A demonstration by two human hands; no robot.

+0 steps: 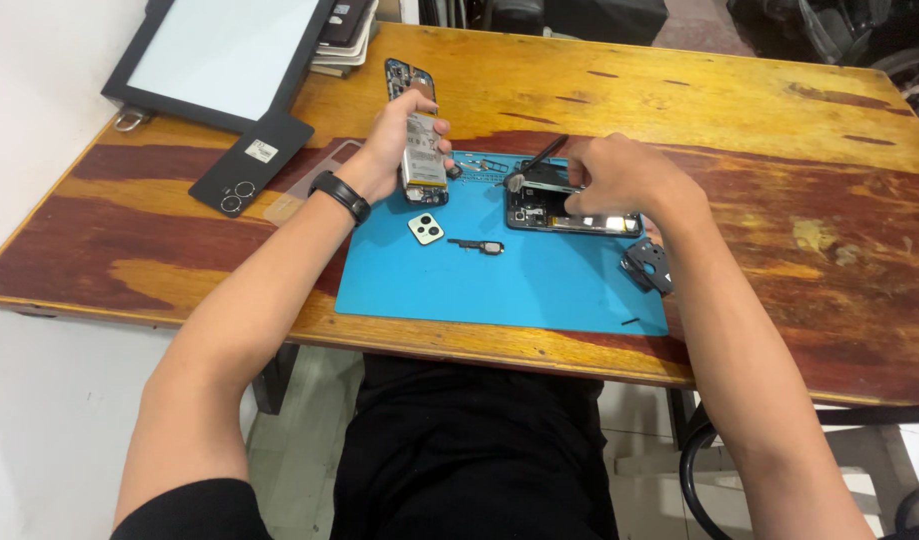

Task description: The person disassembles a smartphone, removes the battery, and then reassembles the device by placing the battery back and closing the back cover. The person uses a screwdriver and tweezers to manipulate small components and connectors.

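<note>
My left hand (397,140) holds an opened phone (416,130) upright, its battery and circuit board facing me, above the far left corner of a blue work mat (499,280). My right hand (619,175) rests on a second opened phone (569,205) lying flat on the mat, fingers pressed on its inside. A thin black tool (534,162) sticks up by that hand's fingers; whether the hand holds it I cannot tell. A pale camera cover (426,228) and a small black part (479,245) lie on the mat between the two phones.
A black phone back cover (251,163) lies left of the mat. A large black-framed screen (224,55) sits at the far left corner of the wooden table (759,120). A black plastic piece (647,265) rests at the mat's right edge.
</note>
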